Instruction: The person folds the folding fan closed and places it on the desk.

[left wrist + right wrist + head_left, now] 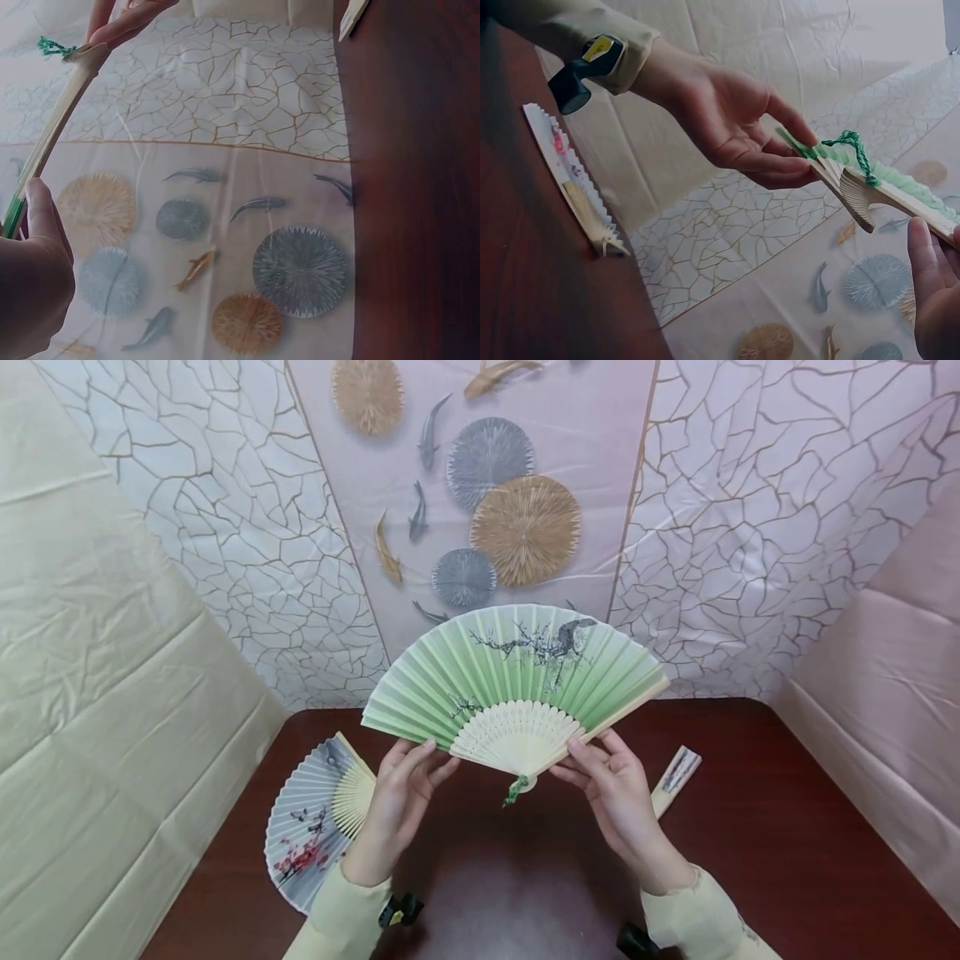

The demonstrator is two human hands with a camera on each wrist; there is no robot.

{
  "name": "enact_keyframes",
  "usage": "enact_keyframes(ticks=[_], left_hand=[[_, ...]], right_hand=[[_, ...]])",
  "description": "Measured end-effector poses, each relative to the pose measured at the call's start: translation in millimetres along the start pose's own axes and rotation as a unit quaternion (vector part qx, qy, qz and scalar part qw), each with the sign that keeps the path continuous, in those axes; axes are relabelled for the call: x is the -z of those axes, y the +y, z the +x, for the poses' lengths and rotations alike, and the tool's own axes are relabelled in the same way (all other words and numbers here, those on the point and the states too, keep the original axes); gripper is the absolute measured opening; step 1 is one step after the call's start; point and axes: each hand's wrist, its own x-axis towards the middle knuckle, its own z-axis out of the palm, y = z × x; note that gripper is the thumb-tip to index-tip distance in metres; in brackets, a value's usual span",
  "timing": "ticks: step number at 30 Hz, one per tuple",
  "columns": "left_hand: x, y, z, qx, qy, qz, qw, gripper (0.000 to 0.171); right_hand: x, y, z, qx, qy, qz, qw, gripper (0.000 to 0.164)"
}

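Spread wide above the table, a green folding fan (pixel 525 668) with a dark branch print is held up by both hands. My left hand (pixel 401 802) pinches its left edge between thumb and fingers. The right edge is pinched the same way by my right hand (pixel 615 793). A green cord (pixel 516 789) hangs from the pivot at the bottom. In the right wrist view the fan (pixel 900 187) appears nearly edge-on, with the left hand (pixel 731 120) at its far side. The left wrist view shows its ribs (pixel 64 112) from the side.
An opened grey-white fan (pixel 300 827) with red blossoms lies on the dark red table (pixel 787 843) at left, partly behind the left forearm. A folded fan (pixel 677 777) lies beyond the right hand. Patterned cloth (pixel 705 552) hangs behind the table.
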Motion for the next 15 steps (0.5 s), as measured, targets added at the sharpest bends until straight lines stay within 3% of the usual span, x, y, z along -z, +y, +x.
enact_keyframes(ticks=[15], left_hand=[[0.6, -6.7, -3.7, 0.008, -0.010, 0.015, 0.9998, 0.026]], right_hand=[[2.6, 5.2, -6.5, -0.021, 0.011, -0.022, 0.999, 0.020]])
